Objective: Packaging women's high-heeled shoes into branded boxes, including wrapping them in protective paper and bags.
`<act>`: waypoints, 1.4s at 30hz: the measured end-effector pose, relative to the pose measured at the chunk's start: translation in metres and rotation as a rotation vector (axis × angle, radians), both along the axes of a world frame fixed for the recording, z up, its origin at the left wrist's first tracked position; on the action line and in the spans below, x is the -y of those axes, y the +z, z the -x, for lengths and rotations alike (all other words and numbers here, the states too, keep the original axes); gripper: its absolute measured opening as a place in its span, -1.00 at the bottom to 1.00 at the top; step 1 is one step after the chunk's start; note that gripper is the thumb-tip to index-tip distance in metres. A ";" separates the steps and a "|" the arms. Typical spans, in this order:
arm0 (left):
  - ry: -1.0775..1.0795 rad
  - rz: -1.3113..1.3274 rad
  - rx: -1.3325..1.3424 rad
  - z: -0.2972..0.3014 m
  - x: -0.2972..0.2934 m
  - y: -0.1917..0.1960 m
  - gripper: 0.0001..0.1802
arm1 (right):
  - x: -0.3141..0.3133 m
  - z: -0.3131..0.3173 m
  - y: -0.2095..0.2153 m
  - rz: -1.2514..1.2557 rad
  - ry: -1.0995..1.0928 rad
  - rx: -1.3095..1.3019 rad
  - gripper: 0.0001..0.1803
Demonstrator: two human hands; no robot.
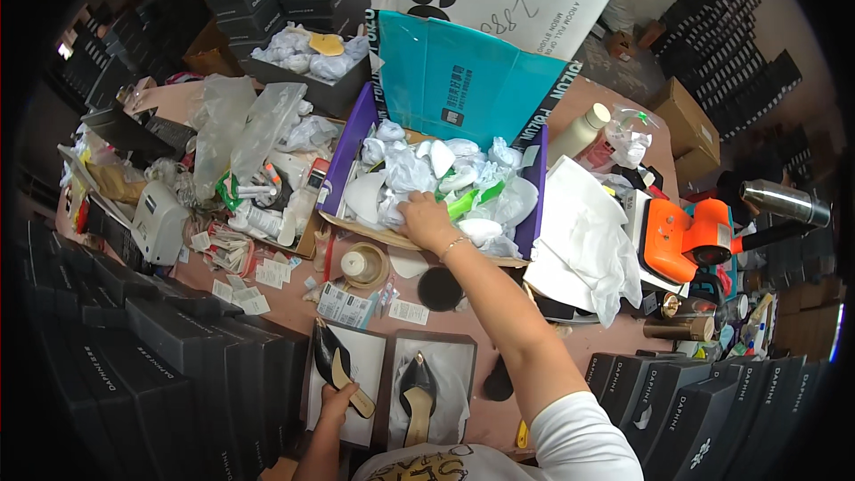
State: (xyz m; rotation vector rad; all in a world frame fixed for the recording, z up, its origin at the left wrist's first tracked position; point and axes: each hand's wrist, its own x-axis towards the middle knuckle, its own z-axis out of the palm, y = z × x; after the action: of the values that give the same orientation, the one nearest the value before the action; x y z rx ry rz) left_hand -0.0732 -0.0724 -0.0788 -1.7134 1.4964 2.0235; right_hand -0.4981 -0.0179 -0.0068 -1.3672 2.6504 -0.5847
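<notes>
In the head view, the purple box (pixel 346 160) stands across the table, heaped with crumpled white wads (pixel 407 171). On its near side, toward its left end, is the black shoe (pixel 329 353): backless, glossy, with a sharply pointed toe and a pale tan insole. It tilts, toe away from the person, over an open tray (pixel 375 363) with a pale inside. The left hand (pixel 336 399) is closed around its heel end.

The second shoe (pixel 417 383), also nearer the person than the purple box, matches it in dark shine, pointed toe and tan insole, and lies on white tissue (pixel 453 383) in a grey shoe box.

The hands are well apart. The right hand (pixel 426 218) reaches over the purple box's near edge and touches the wads; whether its fingers grip one, I cannot tell. A teal flap (pixel 481 80) rises behind the purple box.
</notes>
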 end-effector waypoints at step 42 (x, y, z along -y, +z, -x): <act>-0.005 0.016 -0.049 -0.003 0.001 -0.011 -0.84 | -0.111 0.064 0.062 -0.090 -0.042 0.175 -0.78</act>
State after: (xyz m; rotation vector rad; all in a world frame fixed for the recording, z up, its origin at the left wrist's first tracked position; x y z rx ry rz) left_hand -0.0700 -0.0731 -0.0893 -1.6766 1.5343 2.0712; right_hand -0.5623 0.0933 0.0552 -1.1816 2.5381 -0.5545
